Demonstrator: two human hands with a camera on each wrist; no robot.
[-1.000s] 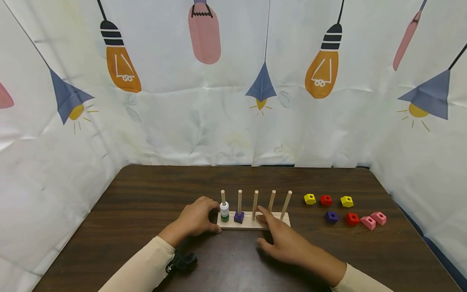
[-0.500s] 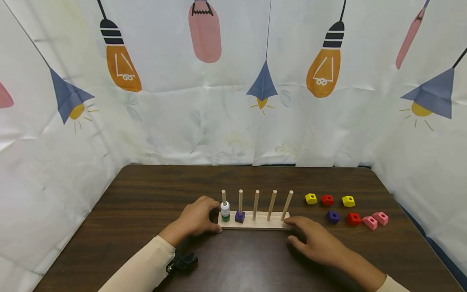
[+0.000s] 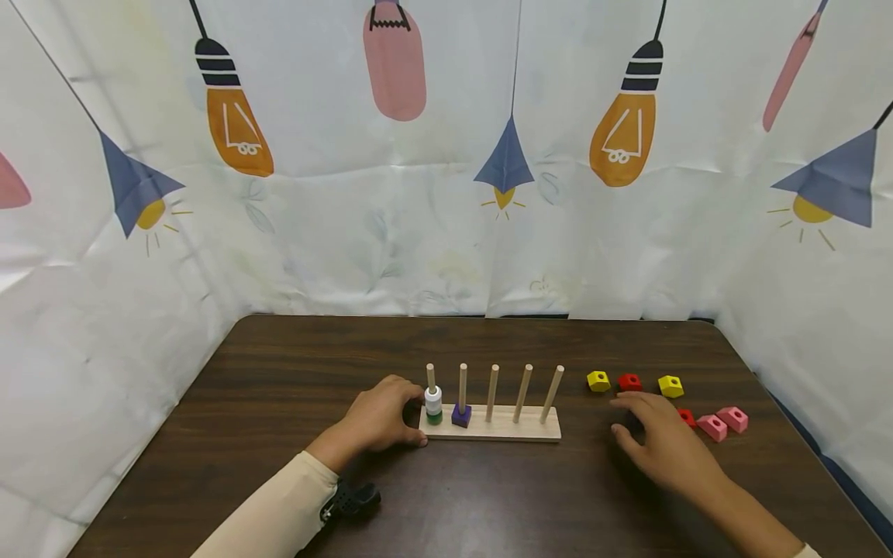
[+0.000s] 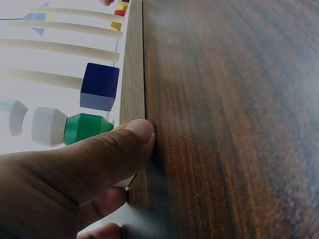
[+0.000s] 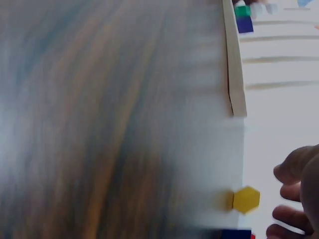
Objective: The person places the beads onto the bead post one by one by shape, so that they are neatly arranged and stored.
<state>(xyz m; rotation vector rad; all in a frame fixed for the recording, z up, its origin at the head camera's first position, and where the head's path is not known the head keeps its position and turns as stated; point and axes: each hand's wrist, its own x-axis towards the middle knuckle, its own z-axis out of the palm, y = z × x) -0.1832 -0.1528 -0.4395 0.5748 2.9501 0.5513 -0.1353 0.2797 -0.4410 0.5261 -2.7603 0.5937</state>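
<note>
A wooden peg board (image 3: 516,433) with several upright pegs stands on the table. My left hand (image 3: 379,416) grips its left end, thumb along the front edge, as the left wrist view also shows. On the leftmost peg sit white beads (image 3: 433,399) above a green bead (image 4: 85,128). A purple block (image 3: 461,417) is on the second peg; the other pegs carry nothing. To the right of the board, my right hand (image 3: 670,446) hovers with loosely bent fingers, holding nothing. It hides a loose purple block (image 5: 235,234) in the head view.
Near the right hand lie two yellow blocks (image 3: 598,380), a red block (image 3: 630,381), a partly covered second red block (image 3: 687,417) and two pink blocks (image 3: 712,427). A printed white curtain (image 3: 418,232) hangs behind the dark table (image 3: 314,349).
My right hand has moved right, away from the pegs, past the board's right end to the loose blocks. The left hand keeps its grip on the board.
</note>
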